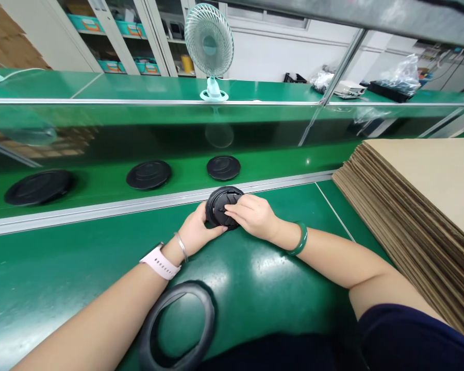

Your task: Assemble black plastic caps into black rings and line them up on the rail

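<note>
Both of my hands hold one round black plastic disc (221,202) at the far edge of the green table (81,268), just before the metal rail. My left hand (196,232) grips its lower left rim; the wrist carries a pink watch and a thin bangle. My right hand (252,215) lies over its right side, fingers pressing on the ribbed face; a green bangle sits on that wrist. Under my left forearm, close to me, a black rubber ring (180,325) rests flat on the table.
Three more black discs (149,174) lie in a row on the green conveyor belt (278,159) beyond the rail. A tall stack of flat cardboard sheets (425,201) fills the right side. A small desk fan (209,47) stands on the shelf above the belt.
</note>
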Motion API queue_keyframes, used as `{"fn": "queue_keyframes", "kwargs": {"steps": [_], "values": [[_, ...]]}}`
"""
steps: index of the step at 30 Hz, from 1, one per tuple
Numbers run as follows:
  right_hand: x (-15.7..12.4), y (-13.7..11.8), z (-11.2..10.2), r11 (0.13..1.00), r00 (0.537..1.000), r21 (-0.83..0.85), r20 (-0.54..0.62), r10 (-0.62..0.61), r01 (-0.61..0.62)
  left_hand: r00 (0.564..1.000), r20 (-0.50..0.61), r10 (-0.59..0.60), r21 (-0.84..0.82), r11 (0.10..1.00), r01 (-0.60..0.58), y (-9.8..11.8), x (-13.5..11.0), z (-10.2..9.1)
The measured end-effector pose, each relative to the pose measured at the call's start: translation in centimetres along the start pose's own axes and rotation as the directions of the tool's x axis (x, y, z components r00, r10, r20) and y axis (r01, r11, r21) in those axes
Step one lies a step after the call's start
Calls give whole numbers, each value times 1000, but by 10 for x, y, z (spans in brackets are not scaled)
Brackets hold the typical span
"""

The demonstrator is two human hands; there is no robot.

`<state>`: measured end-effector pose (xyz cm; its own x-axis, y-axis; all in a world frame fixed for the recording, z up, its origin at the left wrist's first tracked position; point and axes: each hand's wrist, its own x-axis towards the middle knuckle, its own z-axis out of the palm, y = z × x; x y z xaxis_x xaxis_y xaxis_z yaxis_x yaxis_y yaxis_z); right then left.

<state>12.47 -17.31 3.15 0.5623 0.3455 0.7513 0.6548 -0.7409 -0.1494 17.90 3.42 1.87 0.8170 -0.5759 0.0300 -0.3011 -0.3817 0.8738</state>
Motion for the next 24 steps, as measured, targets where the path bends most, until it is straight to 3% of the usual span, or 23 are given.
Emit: {"fn": "queue_keyframes", "kwargs": {"steps": [6, 19, 24], "values": [[2, 3, -3, 991, 994, -84, -3, -107, 107, 1000, 19, 3, -29, 1000, -2, 4, -1, 0], [-1, 0, -3, 996, 995, -30, 51, -83, 85, 1000, -13, -11, -22, 1000, 11, -1, -1, 1], [0, -2, -5, 990, 991, -53, 38, -129, 131, 1000, -15, -22, -17, 1000, 22, 3, -2, 1]]}}
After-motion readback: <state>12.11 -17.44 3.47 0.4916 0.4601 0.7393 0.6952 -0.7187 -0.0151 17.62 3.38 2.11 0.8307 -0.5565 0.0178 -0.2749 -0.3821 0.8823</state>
